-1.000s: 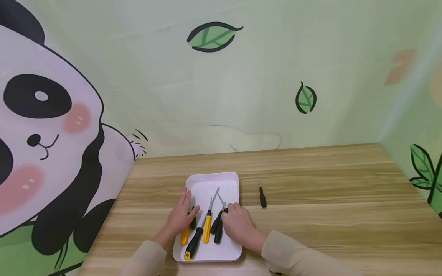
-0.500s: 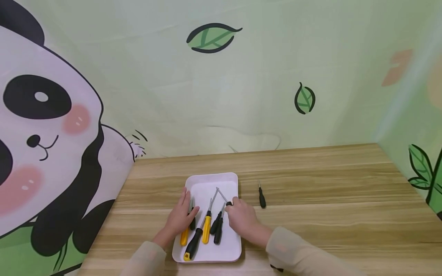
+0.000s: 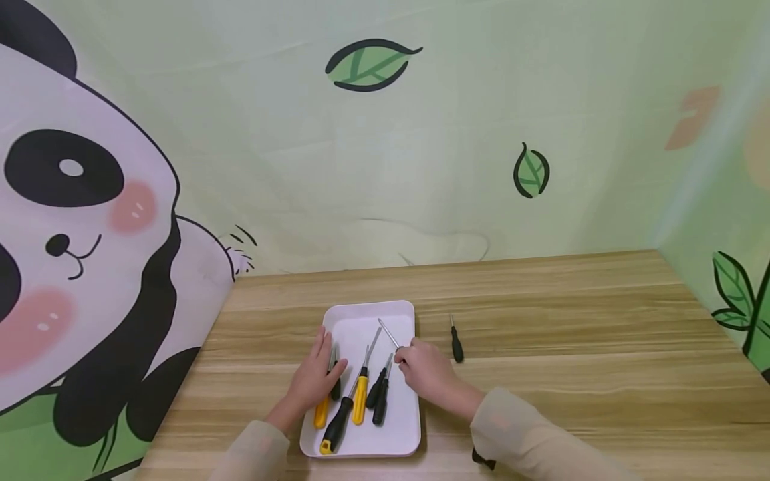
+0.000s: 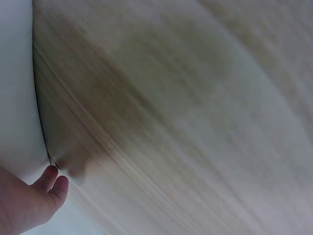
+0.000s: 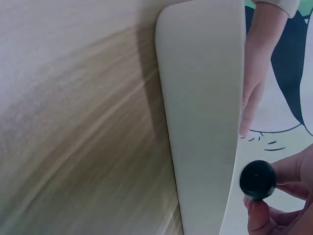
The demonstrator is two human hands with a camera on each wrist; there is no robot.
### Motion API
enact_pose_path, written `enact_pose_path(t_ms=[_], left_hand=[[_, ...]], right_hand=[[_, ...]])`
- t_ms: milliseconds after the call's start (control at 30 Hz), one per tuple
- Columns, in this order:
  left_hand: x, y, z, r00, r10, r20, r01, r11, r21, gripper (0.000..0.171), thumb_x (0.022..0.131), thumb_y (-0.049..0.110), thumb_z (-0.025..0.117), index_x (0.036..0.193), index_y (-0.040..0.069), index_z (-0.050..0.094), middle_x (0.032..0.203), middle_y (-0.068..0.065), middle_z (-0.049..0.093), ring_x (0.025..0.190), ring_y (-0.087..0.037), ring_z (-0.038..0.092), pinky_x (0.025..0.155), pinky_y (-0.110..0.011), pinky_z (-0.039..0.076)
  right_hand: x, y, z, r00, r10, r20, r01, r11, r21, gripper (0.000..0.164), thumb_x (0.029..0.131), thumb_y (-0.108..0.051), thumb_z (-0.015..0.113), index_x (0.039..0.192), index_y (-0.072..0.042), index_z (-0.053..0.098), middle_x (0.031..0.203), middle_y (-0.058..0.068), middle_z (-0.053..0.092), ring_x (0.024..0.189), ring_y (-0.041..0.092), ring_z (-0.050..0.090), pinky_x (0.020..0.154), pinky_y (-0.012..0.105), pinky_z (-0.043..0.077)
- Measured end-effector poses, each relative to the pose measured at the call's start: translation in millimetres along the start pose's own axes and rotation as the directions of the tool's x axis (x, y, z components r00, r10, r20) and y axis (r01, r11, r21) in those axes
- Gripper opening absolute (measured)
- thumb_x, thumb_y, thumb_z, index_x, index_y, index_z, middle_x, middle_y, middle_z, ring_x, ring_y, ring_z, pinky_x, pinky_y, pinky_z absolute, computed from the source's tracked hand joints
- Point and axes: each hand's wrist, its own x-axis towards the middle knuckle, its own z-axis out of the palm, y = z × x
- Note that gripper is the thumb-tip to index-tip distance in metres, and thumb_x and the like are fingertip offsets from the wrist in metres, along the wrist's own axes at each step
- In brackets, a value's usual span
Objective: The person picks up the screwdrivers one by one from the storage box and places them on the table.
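Note:
My right hand (image 3: 428,371) pinches a screwdriver (image 3: 388,333) over the right side of the white tray (image 3: 397,437), its metal shaft pointing up and left. In the right wrist view, the dark round end of that screwdriver's handle (image 5: 257,180) shows between thumb and fingers. My left hand (image 3: 313,374) rests on the tray's left rim, fingers extended, thumb over the inside. Several screwdrivers lie in the tray: a yellow-handled one (image 3: 359,399), a larger black-and-yellow one (image 3: 338,424), two small black ones side by side (image 3: 380,404), and others partly under my left hand.
A small black screwdriver (image 3: 457,344) lies on the wooden table (image 3: 571,321) right of the tray. A dark object (image 3: 483,459) peeks out beside my right sleeve, mostly hidden. Behind the table stands a wall (image 3: 289,167) printed with a panda and leaves.
My right hand has lifted the screwdriver away from the two small black ones and moved slightly up and right. The left hand and the tray have stayed in place.

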Motion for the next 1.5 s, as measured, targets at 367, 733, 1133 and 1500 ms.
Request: enact_pose_path(t_ms=[367,733,1133,1500], left_hand=[[-1.1,2.1,-2.0,1.000,-0.005,0.011,0.005,1.000,-0.013,0.074,0.088,0.042,0.049,0.143,0.006,0.016,0.152,-0.009,0.002,0.133,-0.034,0.027,0.105,-0.050,0.029],[0.0,2.2,-1.8,1.000,-0.013,0.011,0.013,1.000,-0.011,0.075,0.088,0.042,0.050,0.143,0.007,0.014,0.152,-0.009,0.001,0.134,-0.034,0.025,0.105,-0.050,0.028],[0.6,1.2,-0.7,1.000,-0.017,0.014,0.017,1.000,-0.002,0.075,0.088,0.042,0.050,0.144,0.007,0.014,0.152,-0.008,0.000,0.134,-0.033,0.025,0.105,-0.050,0.028],[0.1,1.1,-0.9,1.000,-0.008,0.011,0.008,1.000,-0.002,0.075,0.088,0.042,0.049,0.143,0.006,0.015,0.152,-0.009,0.001,0.134,-0.034,0.026,0.105,-0.051,0.028]], right_hand=[[1,9,-6,0.999,0.034,0.027,-0.037,0.992,0.124,0.005,0.077,-0.005,0.062,0.075,-0.009,0.063,0.072,-0.001,0.060,0.063,0.009,0.050,0.055,0.022,0.040],[2,20,-6,0.991,0.134,0.021,-0.135,0.960,0.244,0.012,0.075,-0.004,0.065,0.075,-0.009,0.054,0.069,0.001,0.057,0.058,0.011,0.045,0.050,0.020,0.037],[6,31,-8,0.969,0.248,0.007,-0.233,0.901,0.367,0.017,0.069,-0.002,0.066,0.078,-0.007,0.052,0.067,0.003,0.058,0.064,0.011,0.052,0.057,0.022,0.042],[9,38,-13,0.933,0.343,0.109,-0.349,0.789,0.505,0.021,0.071,0.000,0.064,0.090,-0.002,0.053,0.069,0.008,0.060,0.061,0.013,0.054,0.054,0.022,0.046]])
